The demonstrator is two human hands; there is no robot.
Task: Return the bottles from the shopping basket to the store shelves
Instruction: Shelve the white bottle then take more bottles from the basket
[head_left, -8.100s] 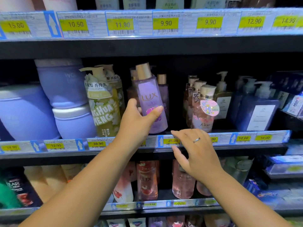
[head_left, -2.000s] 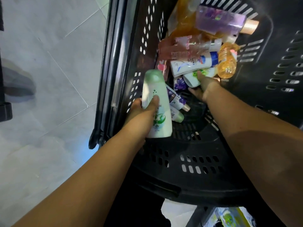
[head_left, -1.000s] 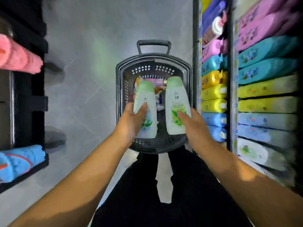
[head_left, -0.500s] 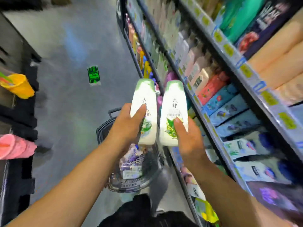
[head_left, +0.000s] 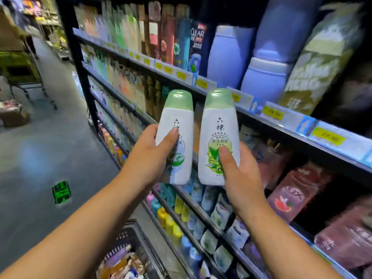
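— How is my feed looking on your end?
— Dim overall. I can read the print on the right bottle (head_left: 219,125) cleanly; the left bottle (head_left: 175,115) has a blocky smear low on its label.
— And around them?
— The shelves (head_left: 291,123) streak with motion blur and bow outward; the upper shelf's right end sinks into black. I see a pale bluish glare on the floor (head_left: 34,162). The basket (head_left: 130,232) is soft and noisy.
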